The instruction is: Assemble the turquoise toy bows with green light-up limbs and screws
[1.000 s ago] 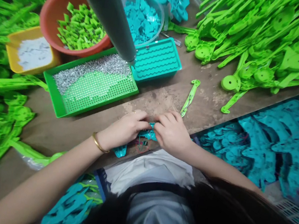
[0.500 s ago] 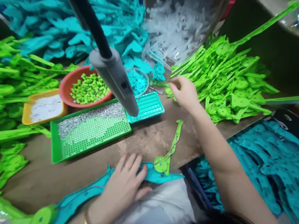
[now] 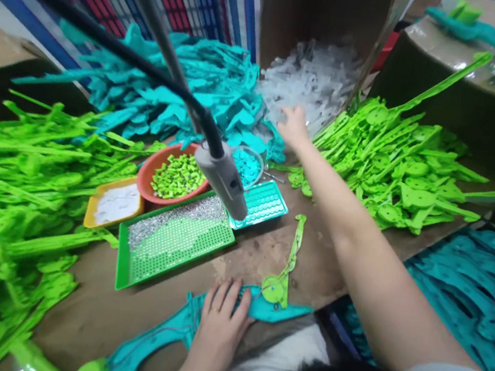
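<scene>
My left hand [image 3: 224,323] lies flat across a long teal plastic part [image 3: 163,328], its fingers stretched out over the middle of the piece. Thin wires run along this part. Against its right end lies a lime-green plastic arm with a round disc [image 3: 275,289], a wire along it. My right hand [image 3: 295,128] is stretched far forward at the near edge of a heap of translucent white plastic pieces [image 3: 310,84]. Its fingers are apart, and nothing shows in them. The fingertips are slightly blurred, so contact with the heap cannot be made out.
A screwdriver-like grey tool [image 3: 223,179] hangs over the green perforated tray [image 3: 182,256] of small screws. Around it are a red bowl [image 3: 144,180], a yellow dish [image 3: 91,213] and a teal tray [image 3: 265,206]. Lime-green piles [image 3: 399,157] and a teal pile [image 3: 174,83] flank the bench.
My right hand has moved forward from beside the lime-green pile to the translucent pieces. My left hand stays on the teal part. The view has tilted upward.
</scene>
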The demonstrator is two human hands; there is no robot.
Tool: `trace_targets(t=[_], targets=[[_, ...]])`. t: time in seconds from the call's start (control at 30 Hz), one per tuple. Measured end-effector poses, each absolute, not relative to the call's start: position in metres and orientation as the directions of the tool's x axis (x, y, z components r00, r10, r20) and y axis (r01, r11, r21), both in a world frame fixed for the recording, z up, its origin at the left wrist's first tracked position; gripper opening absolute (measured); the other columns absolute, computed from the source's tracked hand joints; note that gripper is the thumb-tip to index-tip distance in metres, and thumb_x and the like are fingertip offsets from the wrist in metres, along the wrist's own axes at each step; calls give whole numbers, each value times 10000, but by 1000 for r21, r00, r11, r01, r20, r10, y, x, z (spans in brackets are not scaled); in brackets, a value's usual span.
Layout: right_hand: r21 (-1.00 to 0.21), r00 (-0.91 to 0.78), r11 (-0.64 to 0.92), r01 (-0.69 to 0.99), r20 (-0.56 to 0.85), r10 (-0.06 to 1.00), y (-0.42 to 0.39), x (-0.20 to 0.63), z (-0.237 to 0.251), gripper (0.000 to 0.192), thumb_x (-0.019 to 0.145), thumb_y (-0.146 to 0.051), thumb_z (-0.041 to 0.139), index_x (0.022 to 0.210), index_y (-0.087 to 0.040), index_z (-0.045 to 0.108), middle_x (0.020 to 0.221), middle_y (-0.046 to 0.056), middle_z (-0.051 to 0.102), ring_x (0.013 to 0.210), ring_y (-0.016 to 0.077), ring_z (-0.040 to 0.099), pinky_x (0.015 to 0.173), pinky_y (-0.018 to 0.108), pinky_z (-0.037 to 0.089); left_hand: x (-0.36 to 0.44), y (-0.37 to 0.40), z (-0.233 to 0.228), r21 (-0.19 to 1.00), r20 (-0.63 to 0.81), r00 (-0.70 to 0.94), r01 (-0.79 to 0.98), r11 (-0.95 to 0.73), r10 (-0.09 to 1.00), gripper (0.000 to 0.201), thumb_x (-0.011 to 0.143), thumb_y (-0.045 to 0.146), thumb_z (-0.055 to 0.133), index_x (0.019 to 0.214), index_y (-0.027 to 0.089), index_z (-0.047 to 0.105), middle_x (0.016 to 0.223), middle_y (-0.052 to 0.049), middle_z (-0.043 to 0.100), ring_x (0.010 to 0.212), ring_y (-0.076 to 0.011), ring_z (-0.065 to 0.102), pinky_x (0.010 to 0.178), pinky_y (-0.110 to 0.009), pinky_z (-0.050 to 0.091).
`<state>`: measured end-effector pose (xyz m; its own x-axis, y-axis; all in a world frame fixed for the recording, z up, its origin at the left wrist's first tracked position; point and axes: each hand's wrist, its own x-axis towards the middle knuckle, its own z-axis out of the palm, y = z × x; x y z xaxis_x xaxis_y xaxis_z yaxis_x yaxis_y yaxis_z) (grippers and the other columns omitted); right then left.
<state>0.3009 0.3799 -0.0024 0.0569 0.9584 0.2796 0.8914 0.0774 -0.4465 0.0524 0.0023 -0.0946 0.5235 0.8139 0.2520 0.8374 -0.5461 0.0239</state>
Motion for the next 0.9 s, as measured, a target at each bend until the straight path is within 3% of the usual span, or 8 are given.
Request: trace_targets(t=[0.1, 0.2, 0.27, 0.33, 0.47, 0.6, 0.7, 0.9], targets=[[-601, 78, 264, 754, 481, 873, 331, 315, 15, 439, 932, -279, 486, 1355, -162, 494, 1144, 74, 601, 1060, 199, 565, 990, 371, 430, 58, 3, -81, 61, 192, 526, 836, -545, 829, 309, 884, 297, 552, 1153, 181, 652, 1253, -143, 632, 1162, -315, 574, 979, -491, 456], [-813, -25, 382, 439, 414, 910, 247, 335, 18, 502, 858, -385, 593, 1323, -203, 535, 974, 12, 672, 810, 129, 623, 783, 297, 512, 61, 4, -66, 131, 123, 524, 833, -537, 843, 429, 865, 403, 574, 1195, 131, 616, 1275, -188, 597, 1176, -351, 543, 987, -535, 437], [-942, -161, 228, 247, 192, 968, 184, 349, 13, 555, 782, -448, 656, 1293, -258, 551, 1092, 35, 678, 901, 184, 657, 755, 356, 543, 65, 7, -57, 165, 131, 527, 823, -543, 840, 487, 863, 447, 569, 1204, 100, 601, 1269, -213, 584, 1196, -373, 517, 994, -559, 418], [-981, -152, 23, 194, -7, 988, 129, 361, 3, 548, 716, -538, 672, 1182, -258, 604, 1147, 75, 667, 960, 252, 666, 754, 446, 551, 71, 9, -50, 179, 172, 532, 811, -558, 829, 479, 878, 443, 547, 1189, 83, 603, 1256, -222, 585, 1223, -387, 492, 1016, -571, 389], [-982, 7, -153, 111, -153, 988, 69, 366, -20, 514, 728, -693, 522, 967, -239, 561, 1035, 108, 682, 807, 243, 685, 740, 493, 547, 93, 12, -46, 218, 206, 582, 756, -617, 787, 418, 904, 383, 519, 1171, 74, 607, 1251, -203, 590, 1226, -368, 491, 1046, -537, 374], [-955, 97, -141, 261, -119, 988, 53, 350, -43, 589, 692, -542, 675, 1145, -266, 421, 845, 25, 652, 700, 197, 645, 651, 362, 534, 116, 15, -52, 269, 176, 575, 752, -601, 799, 435, 900, 392, 531, 1186, 70, 588, 1229, -204, 592, 1193, -358, 506, 1020, -515, 405], [-887, 24, -97, 451, -96, 995, 47, 339, -55, 698, 777, -417, 623, 1360, -221, 291, 879, 36, 659, 734, 200, 639, 666, 339, 517, 125, 17, -58, 325, 158, 501, 787, -524, 851, 375, 934, 349, 474, 1189, 90, 564, 1183, -178, 609, 1119, -312, 545, 951, -464, 457], [-649, -172, 51, 759, -123, 977, 53, 321, -62, 543, 794, -399, 639, 1271, -176, 503, 1009, 69, 677, 836, 218, 631, 742, 341, 489, 128, 27, -63, 410, 136, 400, 810, -419, 906, 182, 928, 198, 441, 1032, 145, 580, 1009, -105, 626, 938, -238, 576, 820, -378, 484]])
